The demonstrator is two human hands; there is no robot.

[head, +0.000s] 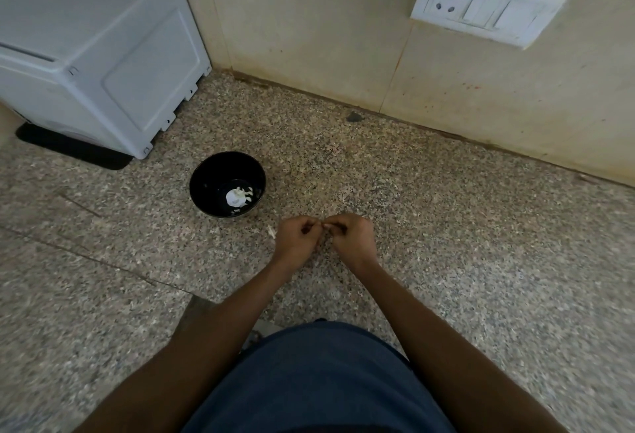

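Note:
My left hand (297,237) and my right hand (352,233) meet just above a speckled granite counter (446,226), fingers curled, pinching a small pale piece (325,225) between their fingertips; most of it is hidden and I cannot tell what it is. A black bowl (206,175) stands to the left and a little beyond the hands, holding a few white pieces (237,196) at its bottom. A small whitish scrap (271,231) lies on the counter right beside my left hand.
A white appliance (103,54) on a dark mat fills the back left corner. A beige tiled wall (326,37) runs along the back, with a white socket and switch plate (488,3) at upper right. A small dark chip (354,117) lies near the wall.

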